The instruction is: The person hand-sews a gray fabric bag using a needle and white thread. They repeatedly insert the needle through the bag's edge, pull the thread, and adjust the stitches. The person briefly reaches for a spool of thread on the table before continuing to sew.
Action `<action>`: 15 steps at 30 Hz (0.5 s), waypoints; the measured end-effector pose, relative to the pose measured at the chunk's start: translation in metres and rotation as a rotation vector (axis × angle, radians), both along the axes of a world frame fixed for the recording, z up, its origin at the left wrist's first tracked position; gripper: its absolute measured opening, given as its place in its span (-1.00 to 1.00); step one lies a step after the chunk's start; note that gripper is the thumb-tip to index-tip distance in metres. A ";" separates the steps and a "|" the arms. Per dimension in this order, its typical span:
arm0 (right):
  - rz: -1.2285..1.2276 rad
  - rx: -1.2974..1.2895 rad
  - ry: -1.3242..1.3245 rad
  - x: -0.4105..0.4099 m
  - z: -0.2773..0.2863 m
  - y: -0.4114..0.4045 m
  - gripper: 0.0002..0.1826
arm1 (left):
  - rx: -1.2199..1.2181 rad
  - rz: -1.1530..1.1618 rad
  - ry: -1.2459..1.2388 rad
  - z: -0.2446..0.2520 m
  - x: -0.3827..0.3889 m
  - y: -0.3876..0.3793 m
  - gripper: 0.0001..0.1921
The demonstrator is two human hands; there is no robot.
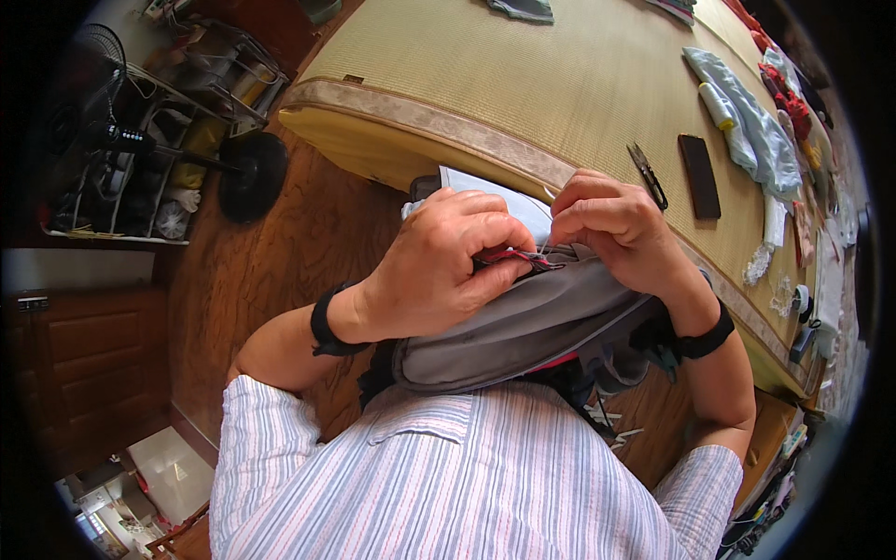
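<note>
A grey fabric bag (pixel 518 325) with a zipped edge lies across my lap. My left hand (pixel 441 262) pinches a folded red-and-grey fabric edge (pixel 511 256) between thumb and fingers. Just right of it, my right hand (pixel 612 227) has its fingertips closed on a fine white thread (pixel 545 246) that runs down to that edge. Whether a needle is between those fingers cannot be seen. Behind both hands a pale blue-white panel (pixel 507 196) stands up, partly hidden by my left hand. Each wrist wears a black band.
On the woven bed mat (pixel 490 77) lie thread snips (pixel 648 176), a dark phone-like slab (pixel 698 176), a yellow-ended thread spool (pixel 715 105) and a light blue garment (pixel 752 122). At left, a black standing fan (pixel 252 175) is on the wooden floor (pixel 280 245) near a shelf rack.
</note>
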State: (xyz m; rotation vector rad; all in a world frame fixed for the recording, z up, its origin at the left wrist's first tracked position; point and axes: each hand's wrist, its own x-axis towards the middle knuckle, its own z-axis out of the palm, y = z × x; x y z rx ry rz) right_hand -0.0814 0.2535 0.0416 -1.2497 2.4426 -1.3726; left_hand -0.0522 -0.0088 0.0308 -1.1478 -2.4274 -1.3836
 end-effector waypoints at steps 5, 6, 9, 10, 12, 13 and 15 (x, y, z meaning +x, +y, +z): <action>0.015 -0.027 -0.283 0.006 -0.006 -0.001 -0.79 | 0.033 -0.060 -0.176 0.003 -0.004 0.000 -0.85; 0.018 -0.049 -0.323 0.007 -0.007 -0.002 -0.79 | 0.035 -0.062 -0.198 0.003 -0.004 0.000 -0.85; 0.048 -0.053 -0.343 0.007 -0.010 -0.004 -0.81 | 0.039 -0.060 -0.279 0.005 -0.003 0.002 -0.86; 0.039 -0.059 -0.325 0.006 -0.011 -0.005 -0.81 | 0.040 -0.052 -0.318 0.006 -0.002 0.002 -0.86; 0.024 -0.062 -0.297 0.006 -0.011 -0.005 -0.82 | 0.045 -0.040 -0.369 0.008 -0.001 0.001 -0.85; -0.002 -0.050 -0.285 0.006 -0.011 -0.006 -0.83 | 0.049 -0.036 -0.383 0.009 -0.001 0.001 -0.84; -0.069 -0.036 -0.261 0.010 -0.008 -0.007 -0.83 | 0.037 -0.026 -0.382 0.009 -0.001 0.003 -0.83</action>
